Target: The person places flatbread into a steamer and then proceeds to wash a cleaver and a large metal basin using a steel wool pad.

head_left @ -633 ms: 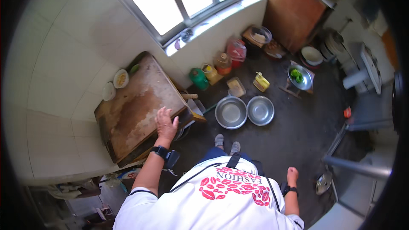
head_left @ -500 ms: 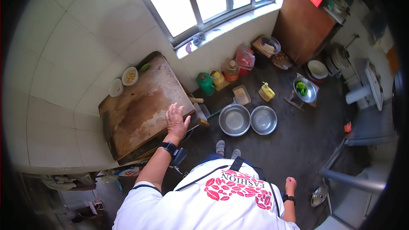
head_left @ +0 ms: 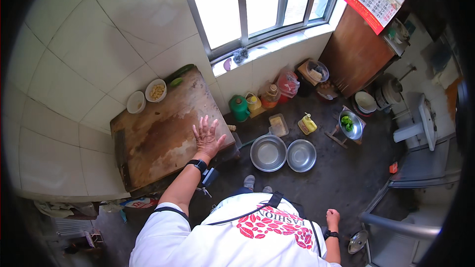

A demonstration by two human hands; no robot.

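My left hand is open, its fingers spread, over the right edge of a worn brown wooden table. Whether the palm touches the tabletop I cannot tell. A dark band circles that wrist. My right hand hangs low at my right side, fingers curled in, with no object visible in it. At the table's far corner stand a white bowl of pale yellow pieces and another white bowl. Green cucumber-like vegetables lie beside them.
Two metal basins sit on the floor before my feet. Behind them are a yellow bottle, a plastic container and a green jug. A metal bowl with green peppers rests on a stool. A metal rail runs at the right.
The view has shifted, so the window and calendar show more fully. My left hand stays by the table edge, its fingers more spread. My right hand remains low and curled.
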